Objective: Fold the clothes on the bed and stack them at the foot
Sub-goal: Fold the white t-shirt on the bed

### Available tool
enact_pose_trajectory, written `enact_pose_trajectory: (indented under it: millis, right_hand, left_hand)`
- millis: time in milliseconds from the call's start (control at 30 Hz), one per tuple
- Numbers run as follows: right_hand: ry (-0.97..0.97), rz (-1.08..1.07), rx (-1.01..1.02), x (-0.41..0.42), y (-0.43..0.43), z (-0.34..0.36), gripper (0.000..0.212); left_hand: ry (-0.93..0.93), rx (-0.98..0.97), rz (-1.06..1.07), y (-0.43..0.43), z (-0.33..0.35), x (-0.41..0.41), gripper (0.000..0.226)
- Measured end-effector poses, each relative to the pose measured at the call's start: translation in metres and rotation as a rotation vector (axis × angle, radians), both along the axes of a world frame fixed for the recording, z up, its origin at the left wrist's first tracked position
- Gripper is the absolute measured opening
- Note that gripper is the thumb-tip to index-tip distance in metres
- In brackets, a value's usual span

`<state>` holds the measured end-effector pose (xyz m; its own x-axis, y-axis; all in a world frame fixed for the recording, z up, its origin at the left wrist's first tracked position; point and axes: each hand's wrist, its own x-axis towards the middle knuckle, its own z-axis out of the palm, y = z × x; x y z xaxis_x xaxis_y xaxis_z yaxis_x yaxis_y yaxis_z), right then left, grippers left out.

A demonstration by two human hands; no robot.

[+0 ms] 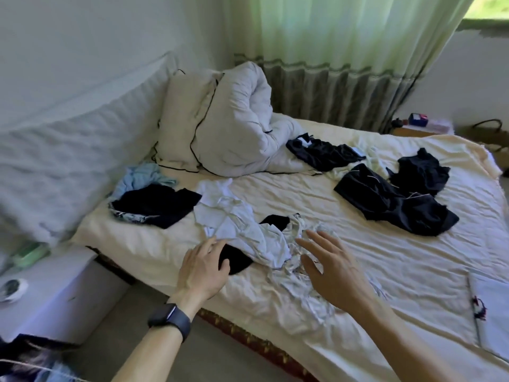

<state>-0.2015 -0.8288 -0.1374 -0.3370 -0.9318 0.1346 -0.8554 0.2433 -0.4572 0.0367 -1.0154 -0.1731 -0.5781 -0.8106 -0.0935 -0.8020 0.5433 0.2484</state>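
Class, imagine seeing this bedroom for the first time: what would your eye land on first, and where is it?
Two open hands, the left hand and right hand, reach over a crumpled pale blue garment near the front edge of the bed. Dark navy clothes lie scattered to the right, and a rolled white duvet stands at the far corner.

Bunched duvet [237,119], pillow [180,119], green curtain [344,51]
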Motion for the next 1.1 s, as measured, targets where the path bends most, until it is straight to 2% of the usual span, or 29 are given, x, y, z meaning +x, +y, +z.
enact_pose_trajectory:
  millis: [300, 567, 833, 1100]
  right_hand:
    - [-0.043, 0.022, -0.007, 0.014, -0.085, -0.002, 0.039]
    - [-0.162, 0.000, 0.040, -0.010, -0.177, -0.038, 0.039]
    - [-0.205, 0.018, 0.190, -0.028, -0.235, -0.070, 0.036]
    - [-0.116, -0.027, 0.405, -0.034, -0.299, -0.135, 0.033]
  left_hand:
    - [-0.010, -0.046, 0.023, -0.082, 0.017, 0.018, 0.053]
    - [-0.078, 0.008, 0.048, -0.168, -0.006, 0.001, 0.054]
    - [-0.182, 0.117, 0.079, -0.219, -0.062, -0.010, 0.049]
    - [-0.298, 0.291, 0.010, -0.277, -0.150, -0.014, 0.051]
